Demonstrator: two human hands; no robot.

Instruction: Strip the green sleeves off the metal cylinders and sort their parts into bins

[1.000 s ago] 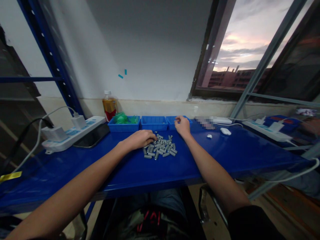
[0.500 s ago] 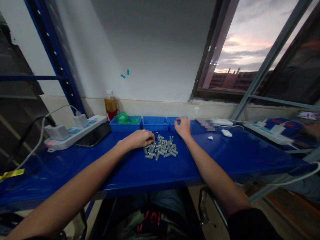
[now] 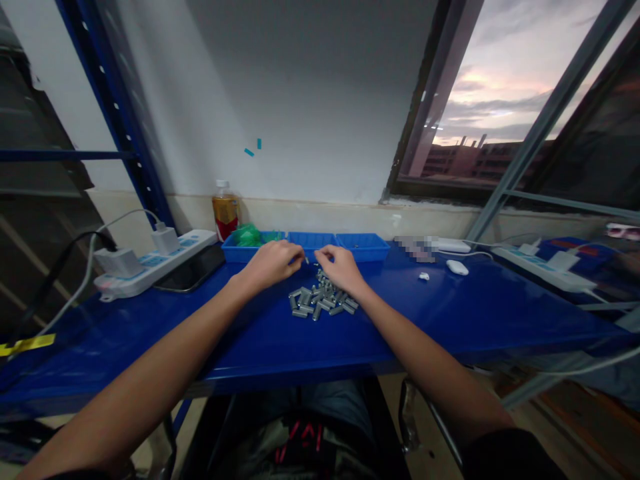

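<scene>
A pile of several small grey metal cylinders (image 3: 320, 301) lies on the blue table (image 3: 450, 313). My left hand (image 3: 273, 261) hovers just behind the pile, its fingers pinched on a small grey piece. My right hand (image 3: 339, 267) is close beside it, above the pile's far edge, fingers curled in a pinch toward the left hand; what it holds is too small to make out. Behind both hands stand three blue trays: the left one (image 3: 235, 252) holds green bits, the middle one (image 3: 313, 238) and the right one (image 3: 365, 245) look nearly bare.
A white power strip (image 3: 150, 261) with chargers and a dark phone (image 3: 193, 270) lie at the left. A drink bottle (image 3: 225, 212) stands by the wall. White earbuds and a case (image 3: 456, 267) sit at the right, with a second power strip (image 3: 545, 267) beyond.
My right hand left the right tray and moved left and nearer, meeting the left hand. My left hand lifted off the pile with a small piece pinched.
</scene>
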